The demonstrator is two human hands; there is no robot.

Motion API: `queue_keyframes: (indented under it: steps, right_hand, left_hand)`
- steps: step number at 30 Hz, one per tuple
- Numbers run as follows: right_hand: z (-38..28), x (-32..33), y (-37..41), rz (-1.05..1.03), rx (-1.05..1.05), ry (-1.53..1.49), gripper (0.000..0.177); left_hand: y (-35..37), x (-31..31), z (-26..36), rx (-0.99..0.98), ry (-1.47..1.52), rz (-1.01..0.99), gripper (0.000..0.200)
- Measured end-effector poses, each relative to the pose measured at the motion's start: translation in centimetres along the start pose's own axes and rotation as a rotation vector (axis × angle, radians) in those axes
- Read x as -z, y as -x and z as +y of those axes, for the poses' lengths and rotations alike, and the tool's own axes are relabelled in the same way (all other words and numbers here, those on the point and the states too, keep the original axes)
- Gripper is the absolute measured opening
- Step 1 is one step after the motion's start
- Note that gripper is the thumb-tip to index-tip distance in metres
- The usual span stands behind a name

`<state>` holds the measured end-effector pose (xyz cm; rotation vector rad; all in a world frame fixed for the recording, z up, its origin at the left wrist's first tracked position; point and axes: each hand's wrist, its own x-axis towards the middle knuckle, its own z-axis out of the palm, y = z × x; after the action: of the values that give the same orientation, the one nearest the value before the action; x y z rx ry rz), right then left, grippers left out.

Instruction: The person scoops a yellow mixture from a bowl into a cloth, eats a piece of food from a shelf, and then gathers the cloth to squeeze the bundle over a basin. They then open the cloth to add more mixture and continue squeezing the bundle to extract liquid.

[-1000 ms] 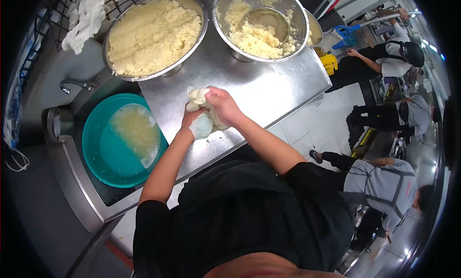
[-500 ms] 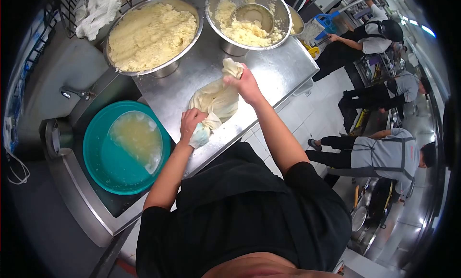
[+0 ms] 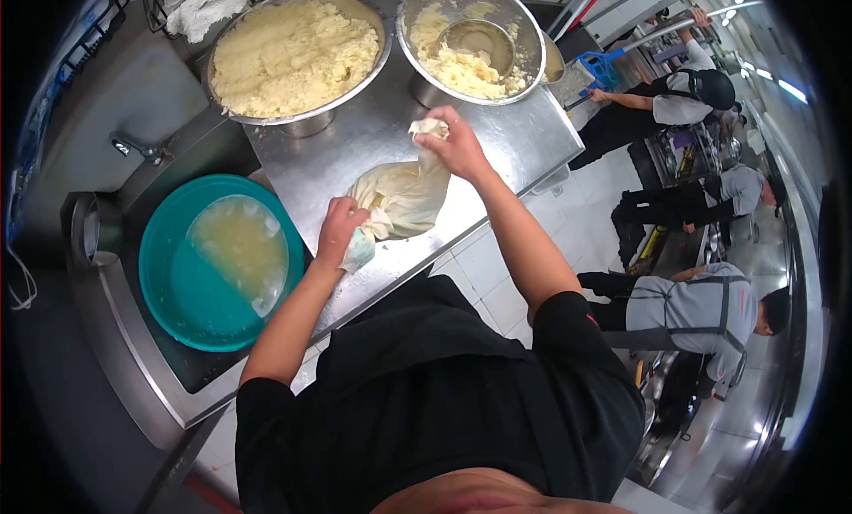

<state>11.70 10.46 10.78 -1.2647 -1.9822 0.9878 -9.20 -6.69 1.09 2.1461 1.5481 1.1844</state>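
A damp, cream-coloured cloth (image 3: 404,197) lies bunched and bulging on the steel counter (image 3: 328,154); what it wraps is hidden. At its lower left end, my left hand (image 3: 340,230) is closed round the gathered fabric, with a loose bluish-white corner hanging by the wrist. My right hand (image 3: 457,147) grips the opposite end, which stands pulled up from the counter with a tuft above the fingers. Behind the cloth stands a wide metal bowl (image 3: 383,52) heaped with pale yellow mash (image 3: 293,57). A second metal bowl (image 3: 538,75) holds less mash and a small round metal bowl (image 3: 484,45).
A teal basin (image 3: 169,301) with cloudy yellowish liquid sits in the sink at left, below a tap (image 3: 133,147). A white rag (image 3: 209,8) hangs at the wire rack. Several people in grey tops and dark aprons work at right, one holding a blue-headed long-handled tool (image 3: 603,66).
The cloth's right end is drawn out longer and its middle bulges lower and rounder. My hands are still gripping both ends. The view has shifted slightly.
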Motion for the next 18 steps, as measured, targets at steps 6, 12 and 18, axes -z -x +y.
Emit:
queue_keyframes:
  steps: [6,12,18]
  right_hand:
    - [-1.8,0.6,0.2,-0.652,0.241,0.884,0.063]
    - [-0.6,-0.7,0.8,-0.710,0.421,0.918,0.042]
    - [1.8,-2.3,0.8,-0.666,0.302,0.630,0.024]
  left_hand:
    - [0.0,-2.5,-0.6,0.541,0.748,0.336,0.012]
    - [-1.3,-2.6,-0.4,0.500,0.421,0.167,0.013]
    - [-2.1,-3.9,-0.4,0.482,0.541,0.219,0.020]
